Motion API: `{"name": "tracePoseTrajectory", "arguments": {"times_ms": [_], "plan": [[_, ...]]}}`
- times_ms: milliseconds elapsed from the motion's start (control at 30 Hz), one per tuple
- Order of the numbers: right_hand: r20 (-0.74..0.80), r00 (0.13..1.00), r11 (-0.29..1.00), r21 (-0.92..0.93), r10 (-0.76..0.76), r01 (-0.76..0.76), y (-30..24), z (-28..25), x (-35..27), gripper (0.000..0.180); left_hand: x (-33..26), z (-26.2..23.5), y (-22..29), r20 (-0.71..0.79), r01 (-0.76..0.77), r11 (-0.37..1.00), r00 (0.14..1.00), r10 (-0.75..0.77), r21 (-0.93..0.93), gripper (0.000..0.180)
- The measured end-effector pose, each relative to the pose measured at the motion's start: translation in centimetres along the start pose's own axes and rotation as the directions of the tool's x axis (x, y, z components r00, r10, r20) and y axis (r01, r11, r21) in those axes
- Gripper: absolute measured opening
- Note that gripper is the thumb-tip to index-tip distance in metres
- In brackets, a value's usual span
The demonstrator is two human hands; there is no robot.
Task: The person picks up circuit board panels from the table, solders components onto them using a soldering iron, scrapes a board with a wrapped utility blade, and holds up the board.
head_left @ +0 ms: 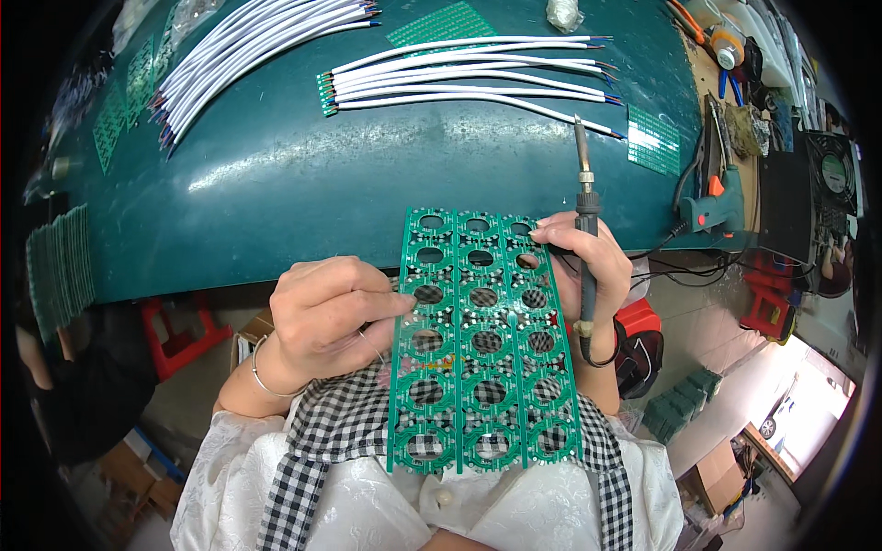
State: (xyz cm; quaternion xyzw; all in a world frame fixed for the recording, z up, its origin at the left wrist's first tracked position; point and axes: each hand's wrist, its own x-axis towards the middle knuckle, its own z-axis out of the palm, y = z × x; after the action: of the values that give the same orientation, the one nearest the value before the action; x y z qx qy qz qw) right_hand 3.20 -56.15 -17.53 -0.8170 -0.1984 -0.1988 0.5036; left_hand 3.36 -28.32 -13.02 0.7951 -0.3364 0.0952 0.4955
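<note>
A green circuit board panel [459, 386] with rows of round cut-outs is held up over my lap, in front of the table edge. My left hand [323, 317] pinches its left edge about halfway down, with the fingers closed. At the upper right edge, my right hand [588, 257] grips the panel between thumb and fingers. That same hand also holds a soldering iron [587, 209], its tip pointing up and away from the panel. Some of the right fingers are hidden behind the board.
On the green table [276, 220] lie a bundle of white cables [248, 55] and several cables [459, 73] joined to a small green board strip. Another green board [654, 140] lies to the right, beside a teal glue gun [715, 213]. Upright boards [60, 266] stand at left; red stools [179, 340] are below.
</note>
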Motion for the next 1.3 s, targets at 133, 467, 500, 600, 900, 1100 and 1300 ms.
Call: {"name": "tracePoseTrajectory", "arguments": {"times_ms": [133, 467, 500, 600, 900, 1100, 1300], "plan": [[-0.027, 0.999, 1.0, -0.008, -0.027, 0.027, 0.1, 0.2, 0.0, 0.031, 0.0, -0.1, 0.2, 0.001, 0.007, 1.0, 1.0, -0.007, 0.014, 0.024], [-0.03, 0.999, 0.999, -0.023, 0.023, -0.024, -0.8, 0.1, 1.1, 0.026, 1.2, -0.3, 0.3, -0.026, -0.07, 0.996, 0.997, 0.072, 0.056, 0.022], [-0.036, 0.999, 1.0, -0.026, 0.012, -0.013, -0.9, 0.2, 1.5, 0.026, 1.6, -0.4, 0.3, -0.032, -0.084, 0.994, 0.996, 0.086, 0.071, 0.022], [-0.115, 0.99, 0.995, 0.058, 0.082, -0.076, -1.4, 0.2, 2.6, 0.023, 2.6, -0.7, 0.3, -0.058, -0.121, 0.987, 0.99, 0.128, 0.102, 0.023], [-0.216, 0.965, 0.971, 0.216, 0.148, -0.1, -0.2, 0.9, 4.5, 0.019, 4.6, -1.1, 0.2, -0.127, -0.138, 0.984, 0.98, 0.152, 0.113, 0.021], [-0.27, 0.951, 0.97, 0.225, 0.15, -0.089, 0.7, 1.4, 4.4, 0.02, 5.3, -0.8, -0.7, -0.15, -0.145, 0.984, 0.976, 0.159, 0.103, 0.023], [-0.293, 0.941, 0.956, 0.28, 0.168, -0.083, 1.3, 1.9, 4.8, 0.024, 5.3, -0.3, -1.6, -0.187, -0.103, 0.992, 0.976, 0.116, 0.079, 0.023]]}}
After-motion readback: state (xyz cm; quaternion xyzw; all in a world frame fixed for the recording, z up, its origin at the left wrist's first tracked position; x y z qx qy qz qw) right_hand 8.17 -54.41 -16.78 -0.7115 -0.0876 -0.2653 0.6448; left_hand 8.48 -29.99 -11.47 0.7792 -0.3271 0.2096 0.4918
